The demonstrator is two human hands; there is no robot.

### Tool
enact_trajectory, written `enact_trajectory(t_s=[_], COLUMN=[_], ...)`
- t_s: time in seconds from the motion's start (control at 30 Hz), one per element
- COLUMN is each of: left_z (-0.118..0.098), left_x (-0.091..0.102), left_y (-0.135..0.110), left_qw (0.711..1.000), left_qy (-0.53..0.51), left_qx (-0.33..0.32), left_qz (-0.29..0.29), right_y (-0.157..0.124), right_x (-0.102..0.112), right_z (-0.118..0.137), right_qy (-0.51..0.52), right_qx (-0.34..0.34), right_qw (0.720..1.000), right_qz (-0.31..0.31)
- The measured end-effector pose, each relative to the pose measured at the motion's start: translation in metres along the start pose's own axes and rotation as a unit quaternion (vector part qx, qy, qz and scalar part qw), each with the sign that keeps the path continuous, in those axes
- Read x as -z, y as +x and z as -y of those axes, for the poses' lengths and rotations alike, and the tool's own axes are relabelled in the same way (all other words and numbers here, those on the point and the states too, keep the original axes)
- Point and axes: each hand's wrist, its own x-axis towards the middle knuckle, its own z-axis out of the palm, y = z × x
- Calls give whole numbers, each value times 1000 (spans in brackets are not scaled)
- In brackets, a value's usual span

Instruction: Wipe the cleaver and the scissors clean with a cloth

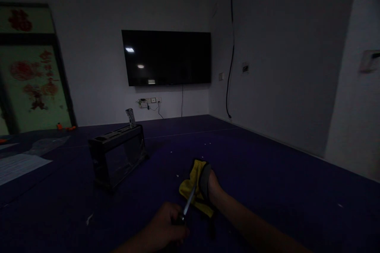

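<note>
The room is dim. My left hand [166, 225] is closed round the dark handle of a knife [188, 204], whose thin blade points up and away. My right hand [209, 185] holds a yellow and grey cloth [191, 184] folded about the blade's upper part. Both hands hover low over a dark blue surface [267, 174]. A dark knife block [117, 154] with slots on top stands to the left, with one metal handle [130, 118] sticking up from its far end.
A black wall screen [168, 58] hangs ahead, with sockets and cables under it. Papers [18, 164] lie at the far left. A decorated panel [29, 79] leans on the left wall. Small white specks dot the surface.
</note>
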Motion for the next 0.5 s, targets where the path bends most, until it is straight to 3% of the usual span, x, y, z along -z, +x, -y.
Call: enact_trajectory(t_s=[0.23, 0.5], left_z=[-1, 1], left_x=[0, 0], left_y=[1, 0], left_qw=[1000, 1000], left_qy=[11, 16], left_qx=[-19, -21], left_qz=[-3, -5], right_y=[-8, -9], right_x=[-7, -6], right_z=[7, 5], right_qy=[26, 1], right_qx=[-11, -9], right_qw=[999, 1000], right_qz=[-44, 6])
